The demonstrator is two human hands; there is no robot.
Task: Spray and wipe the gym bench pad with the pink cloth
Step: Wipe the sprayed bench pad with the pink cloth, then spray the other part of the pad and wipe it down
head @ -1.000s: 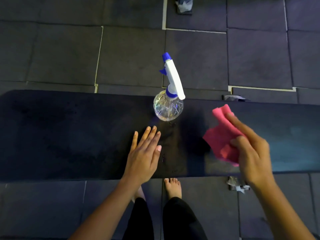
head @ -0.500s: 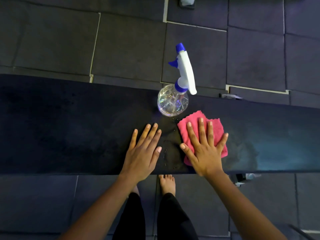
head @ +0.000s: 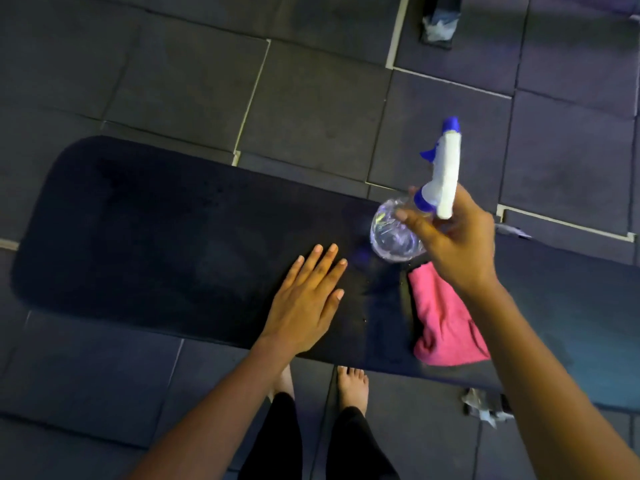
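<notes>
1. Bench pad: long, dark, with a rounded left end, running left to right across the view over dark rubber floor tiles. Its right end runs out of view.
2. Left hand: flat on the pad, palm down, fingers straight and slightly spread, gripping nothing. It rests near the pad's near edge, left of the bottle.
3. Right hand: closed around the neck of the spray bottle, just under the white trigger head. Fingers wrap the neck from the right; the thumb side is hidden.
4. The bottle is clear, with a white sprayer and blue nozzle pointing away from the person. Whether its base touches the pad or is lifted just off it cannot be told.
5. Pink cloth: lying crumpled on the pad, loose, no hand on it. It sits just below the bottle and partly under the right forearm, reaching the pad's near edge.
6. Small droplets and a faint wet sheen show on the pad between the left hand and the cloth.
7. Two bare feet and dark trouser legs stand on the floor just beside the pad's near edge.
</notes>
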